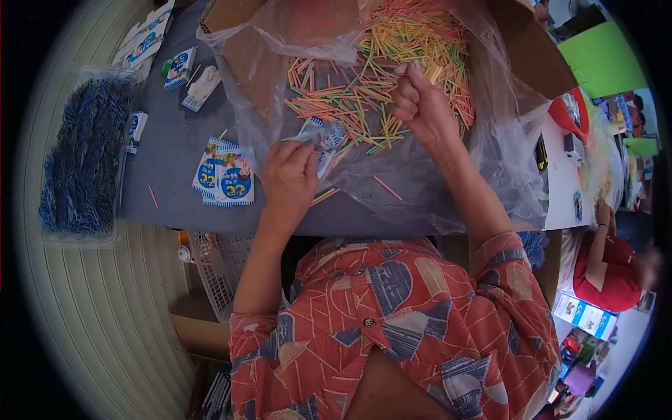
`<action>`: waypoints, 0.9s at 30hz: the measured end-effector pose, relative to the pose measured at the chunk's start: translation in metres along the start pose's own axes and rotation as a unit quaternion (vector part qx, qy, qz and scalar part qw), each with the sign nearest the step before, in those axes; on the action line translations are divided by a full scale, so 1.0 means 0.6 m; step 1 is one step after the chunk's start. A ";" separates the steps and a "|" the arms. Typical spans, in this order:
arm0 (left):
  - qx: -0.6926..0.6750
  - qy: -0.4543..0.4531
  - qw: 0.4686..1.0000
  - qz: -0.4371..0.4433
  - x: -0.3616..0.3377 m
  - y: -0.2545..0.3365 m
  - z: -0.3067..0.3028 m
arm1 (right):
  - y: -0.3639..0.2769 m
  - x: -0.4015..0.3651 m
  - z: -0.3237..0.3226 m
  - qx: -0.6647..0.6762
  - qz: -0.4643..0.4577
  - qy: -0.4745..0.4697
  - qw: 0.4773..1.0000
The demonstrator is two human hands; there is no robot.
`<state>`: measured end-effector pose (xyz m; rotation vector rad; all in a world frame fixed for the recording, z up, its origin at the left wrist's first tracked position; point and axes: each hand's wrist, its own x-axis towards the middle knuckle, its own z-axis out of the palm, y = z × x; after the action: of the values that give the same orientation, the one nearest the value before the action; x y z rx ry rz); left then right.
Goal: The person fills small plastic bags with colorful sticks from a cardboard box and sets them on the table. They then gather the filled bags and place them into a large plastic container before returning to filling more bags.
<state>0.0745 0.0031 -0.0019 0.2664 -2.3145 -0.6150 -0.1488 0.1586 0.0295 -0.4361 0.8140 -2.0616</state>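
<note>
My left hand (290,171) is closed on a small blue-and-white printed packet (329,140) at the near edge of the plastic-lined carton. My right hand (422,101) is raised over a heap of thin coloured sticks (420,42), with its fingers curled shut. Whether anything is inside that fist I cannot make out. Pink, yellow, orange and green sticks lie loose in the clear plastic liner (504,154). To the left of my left hand, overlapping printed packets (234,175) lie flat on the grey table.
Further left, a clear tub (84,154) holds dark blue twisted strands. Small printed boxes (180,68) and a white object (201,89) lie at the back left. Carton flaps (528,49) rise at the right. A person in a red shirt (609,273) is at the far right.
</note>
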 end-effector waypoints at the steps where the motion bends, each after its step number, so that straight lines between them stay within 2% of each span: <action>1: -0.001 -0.002 1.000 0.001 0.003 0.001 -0.003 | 0.012 -0.004 0.025 0.015 -0.024 -0.009 1.000; 3: -0.145 -0.005 0.987 -0.066 0.016 0.002 -0.012 | 0.019 -0.003 0.063 0.014 -0.048 -0.021 0.999; 8: -0.255 -0.005 0.961 -0.108 0.042 0.036 0.011 | 0.030 0.002 0.132 -0.034 -0.134 -0.034 0.990; 10: -0.296 0.008 0.948 -0.117 0.051 0.043 0.023 | 0.034 0.006 0.132 -0.175 -0.207 -0.049 0.961; 14: -0.357 0.010 0.928 -0.108 0.062 0.048 0.049 | 0.029 0.010 0.117 -0.271 -0.197 -0.072 0.940; 16: -0.383 0.011 0.917 -0.114 0.063 0.047 0.063 | 0.025 0.003 0.106 -0.289 -0.114 -0.049 0.949; 18: -0.474 0.012 0.865 -0.166 0.064 0.047 0.075 | 0.027 0.004 0.088 -0.300 -0.131 -0.056 0.943; 20: -0.493 0.003 0.855 -0.163 0.070 0.050 0.080 | 0.026 0.006 0.078 -0.312 -0.148 -0.062 0.936; 22: -0.510 -0.005 0.845 -0.161 0.073 0.053 0.086 | 0.025 0.007 0.075 -0.351 -0.167 -0.117 0.914; 26: -0.567 -0.024 0.801 -0.189 0.078 0.050 0.099 | 0.013 0.005 0.093 -0.341 -0.148 -0.089 0.924; 27: -0.582 -0.027 0.785 -0.209 0.079 0.051 0.100 | 0.011 0.006 0.096 -0.302 -0.171 -0.068 0.935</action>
<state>-0.0017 0.0337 0.0038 0.1461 -1.4944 -2.1238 -0.1146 0.1304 0.0667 -1.1127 1.3633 -2.0248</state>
